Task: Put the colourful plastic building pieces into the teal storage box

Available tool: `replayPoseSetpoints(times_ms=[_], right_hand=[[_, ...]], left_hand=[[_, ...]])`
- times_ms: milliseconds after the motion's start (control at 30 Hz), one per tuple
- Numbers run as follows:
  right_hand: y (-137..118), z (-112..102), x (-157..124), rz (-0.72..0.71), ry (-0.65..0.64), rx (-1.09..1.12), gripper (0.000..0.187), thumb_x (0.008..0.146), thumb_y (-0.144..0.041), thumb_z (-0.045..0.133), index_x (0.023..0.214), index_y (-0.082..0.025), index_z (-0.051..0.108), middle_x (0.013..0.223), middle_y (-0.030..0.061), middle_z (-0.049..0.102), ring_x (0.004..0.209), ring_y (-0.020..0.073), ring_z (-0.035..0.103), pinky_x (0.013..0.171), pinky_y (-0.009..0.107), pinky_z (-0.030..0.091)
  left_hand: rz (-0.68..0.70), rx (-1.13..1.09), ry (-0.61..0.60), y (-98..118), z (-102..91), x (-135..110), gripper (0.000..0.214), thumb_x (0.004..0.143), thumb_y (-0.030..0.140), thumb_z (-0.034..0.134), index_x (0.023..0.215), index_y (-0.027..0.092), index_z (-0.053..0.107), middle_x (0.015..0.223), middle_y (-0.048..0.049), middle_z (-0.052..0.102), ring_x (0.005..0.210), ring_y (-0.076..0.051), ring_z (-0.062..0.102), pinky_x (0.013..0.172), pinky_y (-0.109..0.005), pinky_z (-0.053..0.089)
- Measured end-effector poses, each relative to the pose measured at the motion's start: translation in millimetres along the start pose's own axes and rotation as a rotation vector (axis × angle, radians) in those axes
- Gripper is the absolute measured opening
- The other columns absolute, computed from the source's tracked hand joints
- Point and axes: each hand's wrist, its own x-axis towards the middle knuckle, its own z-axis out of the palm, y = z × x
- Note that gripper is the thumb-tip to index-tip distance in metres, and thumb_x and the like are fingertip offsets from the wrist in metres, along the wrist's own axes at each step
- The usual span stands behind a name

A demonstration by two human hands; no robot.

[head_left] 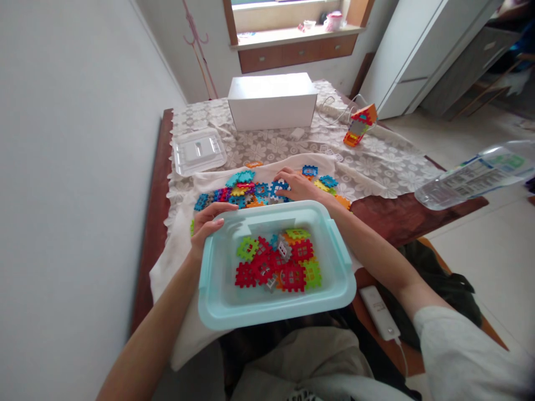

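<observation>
A light blue plastic bin (217, 301) rests at the table's near edge over my lap. Several red, green, orange and grey interlocking tiles (278, 263) lie inside it. My left hand (207, 223) grips the bin's far left corner, fingers curled over the rim. My right hand (295, 184) reaches past the bin to a spread of colourful tiles (242, 192) on a white cloth (179, 223). Its fingers lie on a blue tile (278, 187), bent down onto it; I cannot tell whether it is gripped.
A clear lid (198, 150) lies at the left, a white box (271, 101) stands at the back. A built tile model (359, 125) sits back right beside a white cable. A clear plastic bag (476, 175) overhangs the right edge. A white charger (380, 312) lies near my lap.
</observation>
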Motion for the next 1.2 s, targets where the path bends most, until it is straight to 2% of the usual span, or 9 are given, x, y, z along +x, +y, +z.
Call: replayPoseSetpoints(times_ms=[100, 267, 433, 633, 767, 833, 900, 1033, 1200], right_hand=[[4, -5, 1, -0.01, 0.015, 0.107, 0.033, 0.097, -0.03, 0.069, 0.128, -0.02, 0.073, 0.127, 0.0117, 0.075, 0.115, 0.0285, 0.071, 0.107, 0.045, 0.054], [9, -25, -3, -0.04, -0.102, 0.28, 0.064, 0.091, -0.019, 0.064, 0.154, -0.021, 0.057, 0.12, 0.0079, 0.08, 0.105, 0.0225, 0.074, 0.095, 0.035, 0.059], [15, -32, -3, -0.022, -0.179, 0.277, 0.045, 0.086, -0.017, 0.067, 0.13, -0.023, 0.076, 0.122, 0.0063, 0.081, 0.103, 0.023, 0.074, 0.096, 0.037, 0.06], [12, -24, 4, 0.079, 0.051, 0.396, 0.026, 0.083, -0.029, 0.078, 0.108, -0.02, 0.079, 0.102, 0.0044, 0.081, 0.083, 0.019, 0.071, 0.083, 0.033, 0.059], [-7, -29, 5, 0.07, 0.249, 0.825, 0.039, 0.076, -0.045, 0.093, 0.102, -0.023, 0.074, 0.093, -0.0004, 0.077, 0.079, 0.0157, 0.068, 0.076, 0.028, 0.058], [-21, -36, 1, 0.034, 0.267, 1.052, 0.048, 0.073, -0.051, 0.097, 0.104, -0.024, 0.073, 0.092, -0.0013, 0.077, 0.079, 0.0148, 0.07, 0.076, 0.027, 0.059], [-36, -45, -5, -0.039, 0.133, 1.148, 0.051, 0.074, -0.055, 0.097, 0.11, -0.025, 0.074, 0.095, 0.0002, 0.078, 0.082, 0.0163, 0.073, 0.079, 0.029, 0.06], [-52, -55, -11, -0.197, -0.192, 0.973, 0.05, 0.086, -0.065, 0.084, 0.112, -0.023, 0.081, 0.109, 0.0078, 0.082, 0.109, 0.0257, 0.076, 0.102, 0.04, 0.059], [-27, -50, -7, 0.064, 0.114, 0.347, 0.051, 0.098, -0.066, 0.068, 0.124, -0.023, 0.078, 0.137, 0.0127, 0.074, 0.132, 0.0327, 0.067, 0.118, 0.051, 0.049]], left_hand=[[0.074, 0.061, 0.098, 1, 3.0, 0, 0.03, 0.067, 0.033, 0.072, 0.089, 0.018, 0.085, 0.087, -0.0074, 0.079, 0.071, -0.023, 0.065, 0.06, -0.03, 0.048], [0.123, 0.089, 0.137, 3, 6.0, -1, 0.026, 0.065, 0.033, 0.072, 0.082, 0.018, 0.084, 0.083, -0.0068, 0.079, 0.068, -0.021, 0.064, 0.057, -0.029, 0.046], [0.102, 0.061, 0.126, 1, 5.2, 0, 0.027, 0.064, 0.032, 0.073, 0.085, 0.019, 0.083, 0.076, -0.005, 0.077, 0.06, -0.019, 0.061, 0.051, -0.027, 0.041], [0.114, 0.021, 0.133, -2, 6.9, -1, 0.026, 0.065, 0.031, 0.073, 0.086, 0.019, 0.083, 0.08, -0.0052, 0.078, 0.066, -0.02, 0.065, 0.055, -0.027, 0.046], [0.114, 0.03, 0.155, -2, 7.9, -1, 0.027, 0.063, 0.031, 0.073, 0.085, 0.018, 0.084, 0.08, -0.0059, 0.078, 0.067, -0.019, 0.065, 0.056, -0.026, 0.047], [0.114, 0.031, 0.162, -1, 8.4, -1, 0.027, 0.062, 0.031, 0.075, 0.084, 0.017, 0.084, 0.078, -0.0066, 0.077, 0.067, -0.018, 0.065, 0.057, -0.026, 0.047], [0.12, 0.028, 0.163, 0, 8.8, -1, 0.027, 0.061, 0.031, 0.075, 0.082, 0.016, 0.084, 0.078, -0.0067, 0.077, 0.067, -0.018, 0.065, 0.057, -0.025, 0.047], [0.113, 0.038, 0.162, 1, 9.4, -1, 0.026, 0.062, 0.03, 0.075, 0.082, 0.019, 0.085, 0.079, -0.0053, 0.078, 0.066, -0.018, 0.064, 0.056, -0.025, 0.047], [0.118, 0.047, 0.174, 1, 9.7, 1, 0.027, 0.06, 0.032, 0.075, 0.08, 0.018, 0.086, 0.077, -0.0062, 0.079, 0.063, -0.018, 0.062, 0.052, -0.025, 0.045]])
